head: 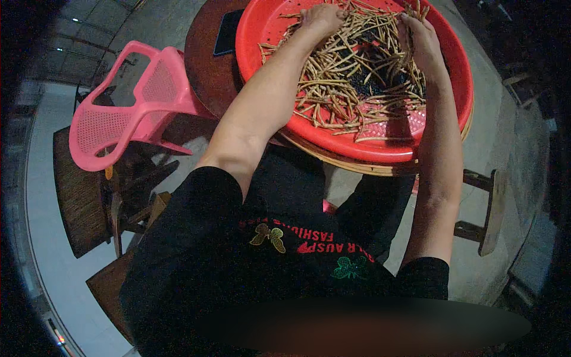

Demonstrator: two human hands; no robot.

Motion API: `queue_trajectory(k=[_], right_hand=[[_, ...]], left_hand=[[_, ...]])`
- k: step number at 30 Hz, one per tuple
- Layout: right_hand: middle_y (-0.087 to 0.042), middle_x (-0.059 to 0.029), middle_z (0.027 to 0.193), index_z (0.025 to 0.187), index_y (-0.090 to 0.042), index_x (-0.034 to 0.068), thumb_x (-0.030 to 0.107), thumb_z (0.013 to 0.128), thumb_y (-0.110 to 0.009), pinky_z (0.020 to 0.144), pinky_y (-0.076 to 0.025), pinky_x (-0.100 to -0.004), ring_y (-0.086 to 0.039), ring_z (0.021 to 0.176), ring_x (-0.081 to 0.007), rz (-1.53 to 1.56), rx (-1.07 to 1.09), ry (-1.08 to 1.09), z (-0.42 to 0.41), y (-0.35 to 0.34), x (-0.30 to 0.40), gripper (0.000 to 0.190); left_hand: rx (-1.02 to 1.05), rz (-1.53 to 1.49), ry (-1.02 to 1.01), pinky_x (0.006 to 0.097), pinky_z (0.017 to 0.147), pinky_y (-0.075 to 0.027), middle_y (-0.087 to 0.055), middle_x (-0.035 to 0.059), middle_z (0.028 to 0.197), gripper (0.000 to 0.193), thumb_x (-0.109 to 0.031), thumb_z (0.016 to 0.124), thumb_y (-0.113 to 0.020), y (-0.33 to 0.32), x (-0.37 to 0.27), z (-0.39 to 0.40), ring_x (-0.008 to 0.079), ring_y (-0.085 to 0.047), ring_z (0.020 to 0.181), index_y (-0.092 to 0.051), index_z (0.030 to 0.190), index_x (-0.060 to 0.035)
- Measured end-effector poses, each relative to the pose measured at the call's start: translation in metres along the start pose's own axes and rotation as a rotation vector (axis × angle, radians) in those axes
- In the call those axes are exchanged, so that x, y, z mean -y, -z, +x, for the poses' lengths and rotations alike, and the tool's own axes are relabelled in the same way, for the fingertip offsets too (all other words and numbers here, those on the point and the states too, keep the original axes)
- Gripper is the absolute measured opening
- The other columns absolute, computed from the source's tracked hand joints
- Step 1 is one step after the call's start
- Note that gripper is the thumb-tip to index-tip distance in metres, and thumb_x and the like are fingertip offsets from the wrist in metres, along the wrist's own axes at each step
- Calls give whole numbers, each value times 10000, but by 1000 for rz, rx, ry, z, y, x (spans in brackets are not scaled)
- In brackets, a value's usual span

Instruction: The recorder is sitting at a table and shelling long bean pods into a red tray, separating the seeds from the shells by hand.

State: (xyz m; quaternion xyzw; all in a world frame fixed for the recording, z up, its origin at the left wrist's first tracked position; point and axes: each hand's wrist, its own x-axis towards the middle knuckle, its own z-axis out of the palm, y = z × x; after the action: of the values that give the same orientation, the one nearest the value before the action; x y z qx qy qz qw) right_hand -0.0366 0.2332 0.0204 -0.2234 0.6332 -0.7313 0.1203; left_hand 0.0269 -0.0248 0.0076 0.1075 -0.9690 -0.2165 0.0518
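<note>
A wide red plastic basin (pixel 357 151) in front of me holds a tangle of dry, tan bean pods (pixel 330 96). Small black beans (pixel 370 85) lie loose among and under them. My left hand (pixel 324 20) is at the far left part of the heap, its fingers curled down at the pods; what lies under them is hidden. At the far right side, my right hand (pixel 421 38) is closed around a bunch of pods, with some ends sticking out past the fingers.
Under the basin shows a bamboo rim (pixel 357 167). To the left stands a round brown tabletop (pixel 203 58) bearing a dark phone-like device (pixel 227 32). A pink plastic chair (pixel 151 96) and a wooden stool (pixel 82 192) are further left. Another wooden stool (pixel 488 214) is at right.
</note>
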Motion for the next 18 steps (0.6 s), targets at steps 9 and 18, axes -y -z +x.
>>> queue_trajectory(k=[9,18], right_hand=[[-565,48,775,1001,-664,113,231,1021,-633,574,-373,-255,-507,670,-61,-211,73,141,0,-13,12,124],[-495,93,703,959,-685,100,234,1006,-626,557,-319,-255,-425,617,-37,-393,50,93,-9,-16,18,154]], left_hand=[[-105,-320,-427,420,858,-563,-749,138,1031,310,-203,865,-695,-33,-34,11,295,-731,967,-725,1171,-162],[70,-514,-566,354,765,-561,-756,106,929,257,-182,926,-703,-48,-42,19,193,-713,831,-719,1147,-51]])
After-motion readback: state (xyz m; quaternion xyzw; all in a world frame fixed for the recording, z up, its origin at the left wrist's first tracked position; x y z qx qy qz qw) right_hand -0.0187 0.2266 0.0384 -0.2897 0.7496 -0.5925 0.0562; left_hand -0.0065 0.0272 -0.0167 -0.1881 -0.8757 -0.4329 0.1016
